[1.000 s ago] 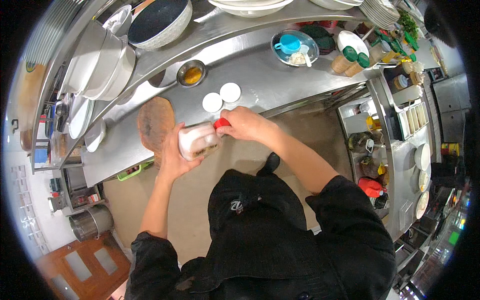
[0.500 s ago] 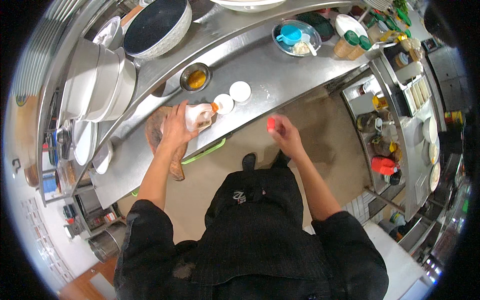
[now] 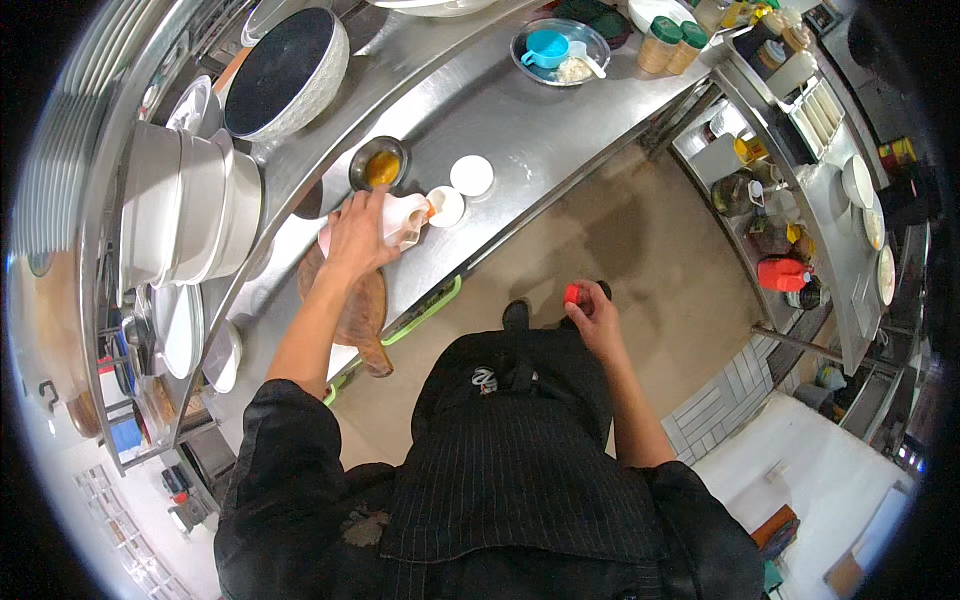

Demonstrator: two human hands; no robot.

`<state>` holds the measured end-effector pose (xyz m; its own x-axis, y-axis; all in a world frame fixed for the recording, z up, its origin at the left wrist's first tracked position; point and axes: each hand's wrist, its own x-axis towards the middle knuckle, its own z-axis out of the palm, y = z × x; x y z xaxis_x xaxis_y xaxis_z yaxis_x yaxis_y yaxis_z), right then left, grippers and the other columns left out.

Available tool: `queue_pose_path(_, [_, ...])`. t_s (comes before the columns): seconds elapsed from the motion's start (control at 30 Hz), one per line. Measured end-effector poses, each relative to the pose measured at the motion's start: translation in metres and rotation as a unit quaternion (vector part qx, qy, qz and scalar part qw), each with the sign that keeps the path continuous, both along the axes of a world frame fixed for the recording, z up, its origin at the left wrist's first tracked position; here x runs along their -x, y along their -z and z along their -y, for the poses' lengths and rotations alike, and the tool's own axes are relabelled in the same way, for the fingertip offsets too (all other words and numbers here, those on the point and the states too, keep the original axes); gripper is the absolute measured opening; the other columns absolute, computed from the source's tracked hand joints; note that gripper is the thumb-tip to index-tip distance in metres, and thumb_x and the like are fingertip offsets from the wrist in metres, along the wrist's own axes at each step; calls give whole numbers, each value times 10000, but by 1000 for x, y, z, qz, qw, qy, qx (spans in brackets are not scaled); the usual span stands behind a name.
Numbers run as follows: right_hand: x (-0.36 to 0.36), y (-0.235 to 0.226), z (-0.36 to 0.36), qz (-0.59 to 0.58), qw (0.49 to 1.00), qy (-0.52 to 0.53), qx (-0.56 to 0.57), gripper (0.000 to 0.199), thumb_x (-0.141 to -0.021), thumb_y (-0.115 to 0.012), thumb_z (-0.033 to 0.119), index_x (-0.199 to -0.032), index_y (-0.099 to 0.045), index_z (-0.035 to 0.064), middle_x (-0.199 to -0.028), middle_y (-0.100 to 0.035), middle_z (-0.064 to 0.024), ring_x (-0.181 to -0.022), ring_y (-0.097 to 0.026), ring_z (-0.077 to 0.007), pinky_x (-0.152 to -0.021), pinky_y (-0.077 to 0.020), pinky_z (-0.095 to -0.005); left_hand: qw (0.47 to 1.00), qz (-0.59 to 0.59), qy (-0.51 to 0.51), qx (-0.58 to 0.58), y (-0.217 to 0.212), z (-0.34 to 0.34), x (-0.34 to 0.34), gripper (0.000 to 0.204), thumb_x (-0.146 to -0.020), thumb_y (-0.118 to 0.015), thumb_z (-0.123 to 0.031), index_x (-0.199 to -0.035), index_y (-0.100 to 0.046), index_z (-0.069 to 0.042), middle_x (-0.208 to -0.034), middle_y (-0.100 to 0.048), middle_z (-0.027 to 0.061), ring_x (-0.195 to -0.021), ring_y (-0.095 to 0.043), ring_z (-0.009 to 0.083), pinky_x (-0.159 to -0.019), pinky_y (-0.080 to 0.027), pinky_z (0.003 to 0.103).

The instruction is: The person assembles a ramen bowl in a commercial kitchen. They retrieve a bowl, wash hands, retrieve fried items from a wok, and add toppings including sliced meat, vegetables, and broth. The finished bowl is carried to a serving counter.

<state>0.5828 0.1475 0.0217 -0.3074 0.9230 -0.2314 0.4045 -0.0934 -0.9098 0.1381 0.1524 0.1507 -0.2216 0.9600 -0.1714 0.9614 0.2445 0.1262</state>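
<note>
Tipping a white squeeze bottle point(image 3: 400, 218) in the clenched left hand point(image 3: 358, 238), spout over a small white dish point(image 3: 446, 206) near the counter's point(image 3: 540, 130) front edge; right hand point(image 3: 592, 308) pinching probably its red cap point(image 3: 572, 294). Next: steady squeezing, then recapping.

The person wears a black short-sleeved top; both sleeves end above the elbow, leaving the forearms bare. A black apron with fine pale pinstripes covers the front, with a small white mark near its upper edge. Left hand point(image 3: 357, 232) and right hand point(image 3: 598, 315) are ungloved. Dark shoes show below.
</note>
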Motion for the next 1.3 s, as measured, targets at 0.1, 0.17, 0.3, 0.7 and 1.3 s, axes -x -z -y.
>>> queue_pose_path(0.1, [8,-7,-8,4,1000,4,-1,435,-921,-750,102,-1320,-591,34,-1007,-720,-93,-845,-681,-155,-777,-559,-317,1000,-8,6,8,-5,-6,-2,1074,-560,-904,-240,-1511,-420,-115,-1303,-581,155,-1246,-566,376,-1004,-454,610])
queue_pose_path(0.17, [10,-13,-11,-6,1000,7,5,439,-915,-754,102,-1318,-593,36,-990,-719,-100,-835,-686,-164,-778,-561,-317,1000,-12,11,17,-8,-9,-3,1055,-575,-899,-251,-1508,-426,-116,-1295,-582,152,-1243,-568,374,-997,-455,614])
queue_pose_path(0.3, [11,-21,-13,12,999,-4,41,423,-950,-715,84,-1347,-580,29,-1001,-698,-48,-866,-642,-115,-814,-533,-286,999,-35,33,21,-13,-14,-5,984,-673,-888,-377,-1503,-449,-85,-1286,-581,175,-1205,-573,366,-966,-453,573])
queue_pose_path(0.7, [6,-17,-15,24,1000,-2,5,415,-918,-749,118,-1302,-610,45,-941,-706,-100,-811,-673,-170,-761,-550,-319,997,-58,27,30,-11,-28,-13,1006,-620,-884,-292,-1502,-440,-99,-1288,-586,169,-1222,-575,382,-954,-466,613])
queue_pose_path(1.3, [17,-27,-21,26,999,-22,20,393,-949,-715,76,-1318,-589,31,-967,-679,-50,-811,-634,-126,-766,-533,-291,996,-56,54,47,-23,-42,-16,919,-676,-860,-301,-1484,-472,-96,-1307,-595,186,-1257,-573,375,-995,-442,590])
